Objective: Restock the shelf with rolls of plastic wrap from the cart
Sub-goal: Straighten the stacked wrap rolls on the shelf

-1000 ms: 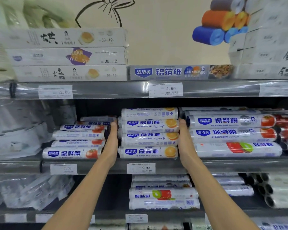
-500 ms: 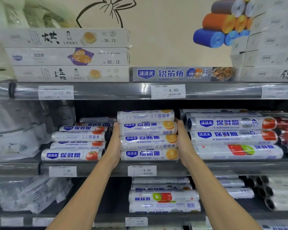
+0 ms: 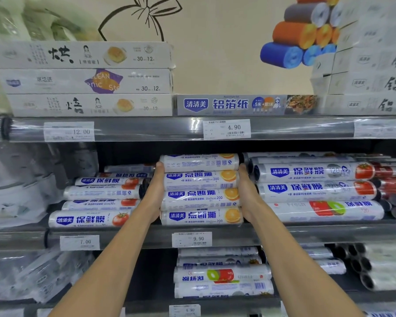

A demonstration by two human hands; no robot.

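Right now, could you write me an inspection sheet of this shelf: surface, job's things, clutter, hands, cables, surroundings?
Surface: shelf, price tags on its edge.
Job's things: stack of four orange-label rolls at the shelf front.
Clutter: nothing seen.
Hands: left hand and right hand press flat on the stack's ends.
Cables: nothing seen.
Surroundings: tomato rolls on both sides, boxes above, lower rolls beneath.

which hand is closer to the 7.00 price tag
Left. The left hand presses the left end of the orange-label stack, up and right of the 7.00 tag; the right hand is on the stack's far end, farther right.
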